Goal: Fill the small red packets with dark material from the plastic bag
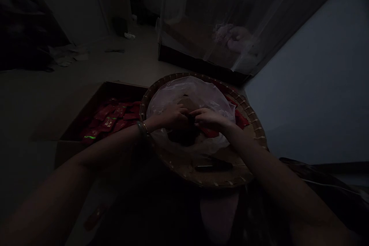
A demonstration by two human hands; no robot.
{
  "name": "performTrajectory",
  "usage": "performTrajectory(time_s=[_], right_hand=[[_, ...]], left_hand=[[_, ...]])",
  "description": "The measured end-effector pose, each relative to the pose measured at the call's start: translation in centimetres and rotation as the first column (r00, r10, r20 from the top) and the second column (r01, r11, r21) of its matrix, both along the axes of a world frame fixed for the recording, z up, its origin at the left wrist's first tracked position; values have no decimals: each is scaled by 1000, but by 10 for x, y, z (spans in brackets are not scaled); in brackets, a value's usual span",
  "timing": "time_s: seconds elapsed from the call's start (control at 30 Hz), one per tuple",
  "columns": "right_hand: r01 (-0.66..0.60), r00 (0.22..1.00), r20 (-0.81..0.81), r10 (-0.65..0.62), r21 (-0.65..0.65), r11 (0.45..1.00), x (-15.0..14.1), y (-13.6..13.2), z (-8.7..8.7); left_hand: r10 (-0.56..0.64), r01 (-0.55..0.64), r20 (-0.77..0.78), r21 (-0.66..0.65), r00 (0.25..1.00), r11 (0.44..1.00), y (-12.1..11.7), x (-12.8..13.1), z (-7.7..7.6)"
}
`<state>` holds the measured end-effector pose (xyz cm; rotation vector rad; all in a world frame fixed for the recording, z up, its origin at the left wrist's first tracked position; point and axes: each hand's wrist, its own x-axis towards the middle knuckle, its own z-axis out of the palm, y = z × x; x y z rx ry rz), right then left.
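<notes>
In the dim head view, my left hand and my right hand meet above a translucent plastic bag spread inside a round woven bamboo tray. The fingertips of both hands are drawn in close together, and what they pinch is too dark to make out. Under my right hand shows a red packet. Below the fingers, a dark mass lies in the bag's opening. A dark, slim tool with a pale edge, perhaps a knife, rests near the tray's front rim.
Left of the tray stands an open cardboard box holding several red packets. More red packets lie at the tray's right side. A plastic-covered piece of furniture stands behind, and a pale wall rises at right.
</notes>
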<state>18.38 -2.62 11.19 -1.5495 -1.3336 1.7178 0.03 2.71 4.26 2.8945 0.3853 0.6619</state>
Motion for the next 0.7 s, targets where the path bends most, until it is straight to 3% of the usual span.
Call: performTrajectory(time_s=[0.1,0.17,0.3,0.47,0.57,0.7], right_hand=[[-132,991,11,132,135,982,1,-3,-2],[-159,987,57,150,222,962,2,-3,-7],[-67,980,199,-13,388,919,4,-1,-22],[-157,947,316,-63,621,768,9,-4,-27],[-273,906,422,-17,615,740,11,-10,-27],[-288,892,451,22,532,796,13,-18,-31]], left_hand=[[-4,4,-1,-21,1000,1000,-2,0,2],[0,0,4,-31,1000,1000,-3,0,3],[16,-16,2,-53,1000,998,-5,0,3],[-33,43,97,-102,995,994,-5,-1,0],[-23,54,161,-190,987,980,-6,-2,-1],[59,18,231,-315,971,949,-7,4,-1]])
